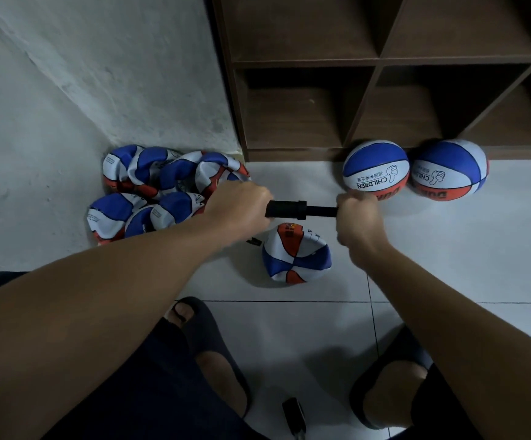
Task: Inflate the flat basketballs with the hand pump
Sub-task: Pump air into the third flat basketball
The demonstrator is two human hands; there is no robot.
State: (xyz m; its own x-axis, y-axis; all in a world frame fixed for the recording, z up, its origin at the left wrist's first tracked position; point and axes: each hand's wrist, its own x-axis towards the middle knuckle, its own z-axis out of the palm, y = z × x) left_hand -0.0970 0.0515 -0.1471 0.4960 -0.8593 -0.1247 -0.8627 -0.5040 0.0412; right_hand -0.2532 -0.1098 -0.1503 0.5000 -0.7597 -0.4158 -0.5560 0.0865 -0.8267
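1. Holding the black hand pump (292, 210) level above the floor, the person's left hand (242, 206) wraps around its barrel and the right hand (358, 217) is fisted around the handle end, with the rod showing between them.
2. Open white tile floor (448, 249) lies to the right and toward the person; the wall (99, 74) closes the left side and a brown wooden shelf unit (385, 61) the far side.
3. One crumpled, flat basketball (296, 258), blue, white and orange, lies on the floor just below the pump.
4. A heap of flat basketballs (159, 192) sits in the corner where wall meets shelf.
5. Two round, inflated balls rest side by side against the shelf base: one (375, 168) nearer the right hand, another (450, 169) further right.
6. Dark sandals (200, 325) on the person's feet show near the bottom edge.
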